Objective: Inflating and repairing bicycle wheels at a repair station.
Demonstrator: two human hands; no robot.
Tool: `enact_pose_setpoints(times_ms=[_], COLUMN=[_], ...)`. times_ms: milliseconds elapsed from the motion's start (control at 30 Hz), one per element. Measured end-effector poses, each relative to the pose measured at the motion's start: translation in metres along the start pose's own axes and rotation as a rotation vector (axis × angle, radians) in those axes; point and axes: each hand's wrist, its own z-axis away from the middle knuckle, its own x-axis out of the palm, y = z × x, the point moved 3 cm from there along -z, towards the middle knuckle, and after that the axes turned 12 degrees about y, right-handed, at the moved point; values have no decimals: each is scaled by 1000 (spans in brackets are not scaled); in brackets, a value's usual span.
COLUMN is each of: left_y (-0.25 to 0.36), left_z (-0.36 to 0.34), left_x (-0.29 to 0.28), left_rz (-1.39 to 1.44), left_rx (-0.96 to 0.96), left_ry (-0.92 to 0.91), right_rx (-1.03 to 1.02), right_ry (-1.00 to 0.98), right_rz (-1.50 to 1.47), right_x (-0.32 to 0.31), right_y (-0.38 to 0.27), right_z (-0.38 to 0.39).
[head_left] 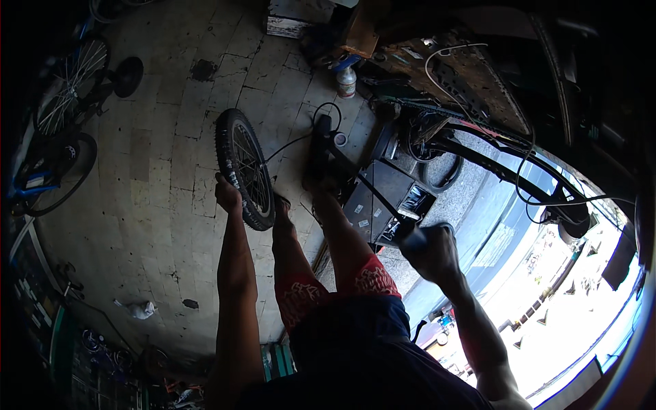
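Observation:
A small spoked bicycle wheel with a knobby black tyre stands upright on the floor, left of my feet. My left hand is closed around the near left side of its tyre. A thin black hose runs from the wheel's spokes to the dark base of a floor pump, which is near my right foot. The pump's slim shaft slants up to the right. At its top my right hand is wrapped around the handle, slightly blurred. Shadow hides where the hose meets the wheel.
A dark box with an open compartment stands right of the pump. Beyond the pump are a round tin and a white bottle. A bicycle lines the left side. A crumpled white scrap lies on the tiled floor.

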Motion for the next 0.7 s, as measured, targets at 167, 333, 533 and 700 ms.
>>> enact_pose_setpoints(times_ms=[167,333,533,700], left_y=[25,64,70,57], left_z=[1,17,21,46], left_x=[-15,-46,-51,-46], left_rz=[215,252,107,59], left_rx=[-189,-279,-155,-151], left_ry=[119,58,71,231], right_rx=[194,428,580,685], right_ry=[162,248,221,261], right_rz=[-186,-70,-121,-122], right_x=[97,122,147,180], right_y=[35,33,23,28], right_z=[-58,-83,-109,-134])
